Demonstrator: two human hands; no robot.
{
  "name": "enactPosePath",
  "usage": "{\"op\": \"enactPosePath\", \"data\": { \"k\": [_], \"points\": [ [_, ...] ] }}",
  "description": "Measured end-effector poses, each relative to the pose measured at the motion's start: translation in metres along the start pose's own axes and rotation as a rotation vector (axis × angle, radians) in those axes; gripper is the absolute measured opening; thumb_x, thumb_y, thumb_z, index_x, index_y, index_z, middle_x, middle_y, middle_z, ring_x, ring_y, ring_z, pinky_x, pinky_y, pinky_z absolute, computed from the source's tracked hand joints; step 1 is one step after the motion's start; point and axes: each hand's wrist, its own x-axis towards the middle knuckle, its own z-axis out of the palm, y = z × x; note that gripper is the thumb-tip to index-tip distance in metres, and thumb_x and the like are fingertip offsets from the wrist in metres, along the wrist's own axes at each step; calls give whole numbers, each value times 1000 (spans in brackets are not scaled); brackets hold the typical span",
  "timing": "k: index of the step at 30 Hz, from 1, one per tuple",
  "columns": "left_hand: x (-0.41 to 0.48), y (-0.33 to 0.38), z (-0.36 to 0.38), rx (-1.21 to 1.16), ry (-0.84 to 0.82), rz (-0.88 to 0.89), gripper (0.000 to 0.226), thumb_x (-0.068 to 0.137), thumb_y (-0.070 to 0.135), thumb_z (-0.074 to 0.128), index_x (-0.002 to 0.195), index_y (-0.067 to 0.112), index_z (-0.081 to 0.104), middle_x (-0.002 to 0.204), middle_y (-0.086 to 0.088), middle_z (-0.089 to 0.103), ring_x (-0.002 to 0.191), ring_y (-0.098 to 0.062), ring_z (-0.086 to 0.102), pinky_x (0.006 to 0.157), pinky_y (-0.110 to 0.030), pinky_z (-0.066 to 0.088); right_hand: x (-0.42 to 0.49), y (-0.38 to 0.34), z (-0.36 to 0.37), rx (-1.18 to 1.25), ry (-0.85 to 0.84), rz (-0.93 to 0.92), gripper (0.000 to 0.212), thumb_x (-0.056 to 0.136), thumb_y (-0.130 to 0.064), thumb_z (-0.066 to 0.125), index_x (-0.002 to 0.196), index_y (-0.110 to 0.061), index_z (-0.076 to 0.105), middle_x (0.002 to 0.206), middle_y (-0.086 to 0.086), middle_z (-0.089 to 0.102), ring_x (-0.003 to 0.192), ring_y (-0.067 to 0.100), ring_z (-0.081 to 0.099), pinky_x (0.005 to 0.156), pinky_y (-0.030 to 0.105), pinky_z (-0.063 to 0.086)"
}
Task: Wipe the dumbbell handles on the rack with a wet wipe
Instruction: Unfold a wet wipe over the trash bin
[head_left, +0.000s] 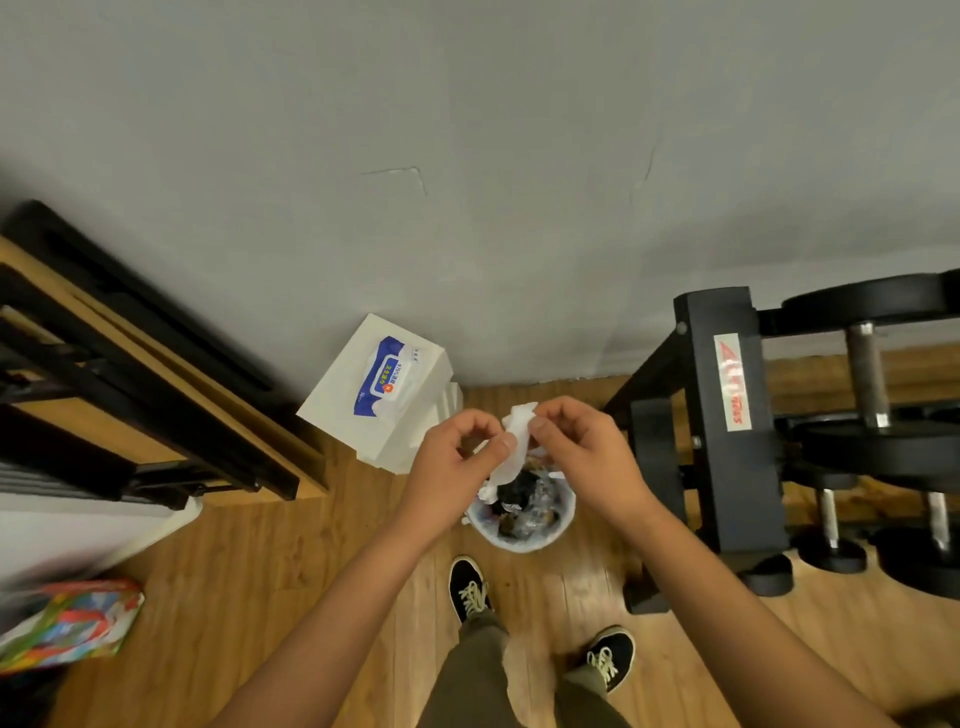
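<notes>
Both hands pinch one white wipe between thumb and fingers: left hand on its lower part, right hand at its top. A bin sits directly below them. Wipe pack left of the left hand; rack with dumbbells right of the right hand.
</notes>
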Motion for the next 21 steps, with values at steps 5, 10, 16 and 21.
{"op": "enactPosePath", "data": {
  "k": [5,10,16,21],
  "points": [
    [-15,24,23,-192,-43,-69,17,91,30,68,90,14,67,87,-2,67,84,-14,63,78,-29,53,-22,-13,-19,39,26,-50,11,101,-11,54,102,-15,64,87,0,71,81,18,70,73,42,61],
    [-24,46,43,-382,-62,-132,15,100,9,63,114,12,69,99,-3,74,94,-20,70,78,-30,56,-35,-21,-38,63,86,-47,13,102,-15,54,108,-18,65,93,-4,71,87,13,69,79,37,59],
    [-31,67,56,-365,-42,-66,37,93,0,70,127,15,66,107,-7,77,101,-22,74,82,-29,59,-54,-32,-46,134,57,-76,16,102,-24,55,113,-19,66,94,-1,71,87,17,68,75,28,56],
    [-37,73,58,-400,39,-11,34,89,-5,73,118,11,70,94,-4,78,92,-20,75,79,-27,59,-61,-39,-50,162,84,-92,13,100,-16,59,104,-15,71,89,4,74,83,23,71,73,32,57]
  ]
}}
